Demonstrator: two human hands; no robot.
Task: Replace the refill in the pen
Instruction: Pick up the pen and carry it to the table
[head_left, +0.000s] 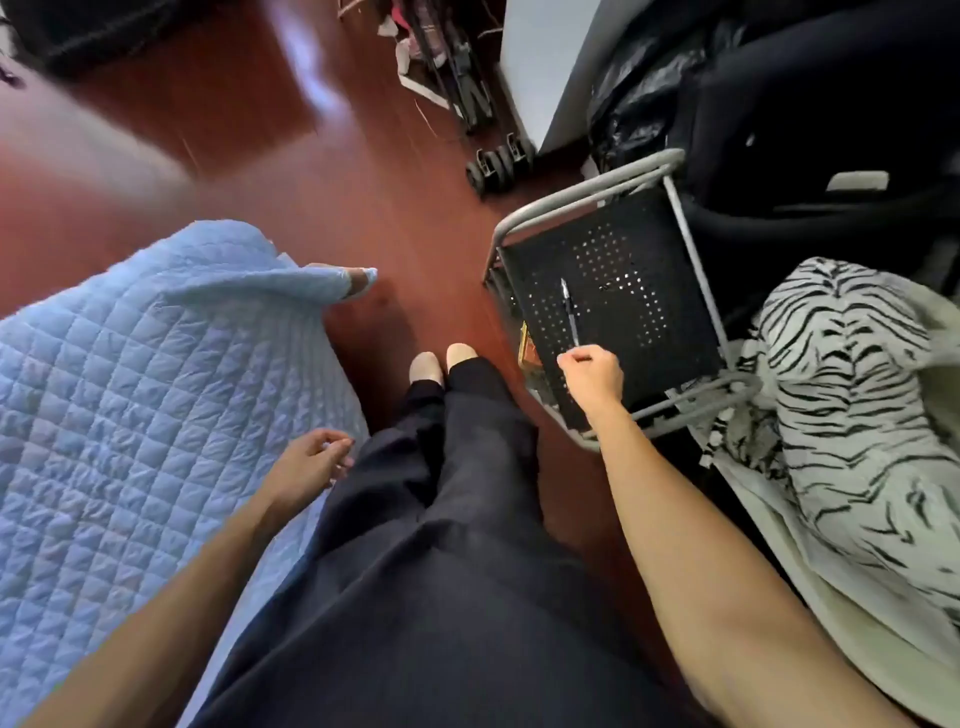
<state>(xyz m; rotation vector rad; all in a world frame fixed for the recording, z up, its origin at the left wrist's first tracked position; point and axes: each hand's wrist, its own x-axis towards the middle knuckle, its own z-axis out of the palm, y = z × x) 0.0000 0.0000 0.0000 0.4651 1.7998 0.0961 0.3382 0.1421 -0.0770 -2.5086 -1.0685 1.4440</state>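
A slim dark pen (569, 312) lies along the black perforated top of a small metal-framed cart (649, 249) to my right. My right hand (592, 375) is over the cart's near edge, its fingers pinched on the pen's near end. My left hand (311, 460) hangs relaxed by my left thigh at the edge of the quilt, fingers loosely curled, holding nothing. No loose refill shows anywhere in view.
A light blue quilted bed cover (130, 415) fills the left. A zebra-striped cushion (852, 415) lies right of the cart. Black bags (779, 104) and a wheeled folded frame (488, 161) stand behind, on a red-brown floor (311, 182). My legs and feet (441, 364) are in the middle.
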